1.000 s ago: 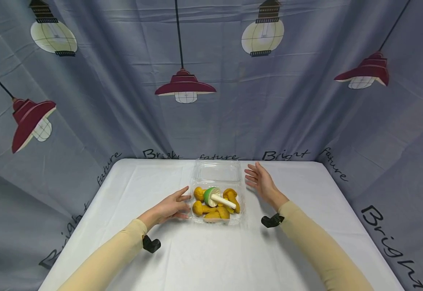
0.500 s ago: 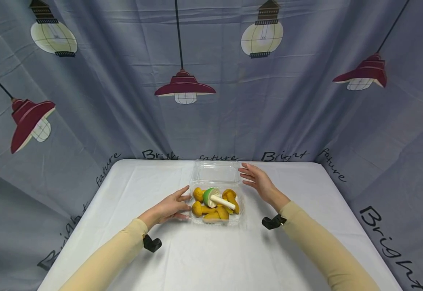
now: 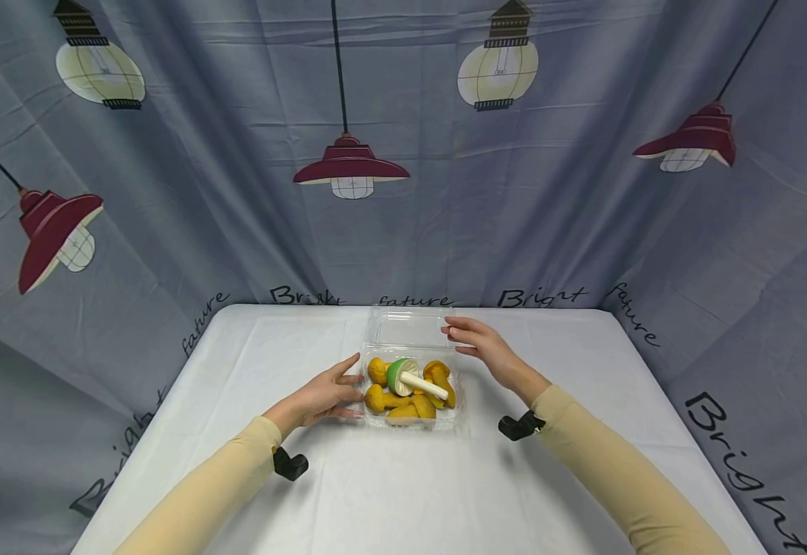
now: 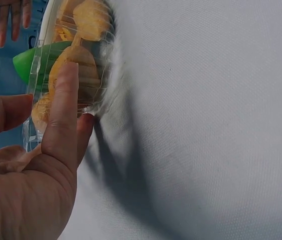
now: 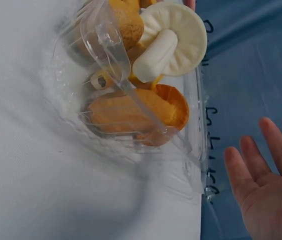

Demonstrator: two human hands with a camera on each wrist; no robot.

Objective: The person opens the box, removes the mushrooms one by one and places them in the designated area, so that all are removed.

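Left hand [image 3: 323, 395]: fingers spread, placed along the left wall of the clear plastic box [image 3: 455, 418]. Left wrist view has fingertips at the box wall, no pinch; actual contact is hard to confirm. Right hand [image 3: 492, 353]: fingers extended, nothing in its grip. In the head view its fingertips overlap the right edge of the lid [image 3: 403, 331]; can't tell whether they touch it.

Box sits on the white table [image 3: 403, 489], toward the far edge, between the 2 hands. Lid is folded back on the far side. Inside: several yellow mushrooms [image 3: 441, 376], plus 1 green-capped mushroom [image 3: 400, 376] lying on top, white stem pointing right and toward the person.

Rest: 2 tan sleeves [image 3: 198, 493], a black mount [image 3: 290, 465] at each wrist. Behind the table, blue-grey curtain [image 3: 237, 177] printed with 3 red lamps, 2 lantern bulbs and black lettering.
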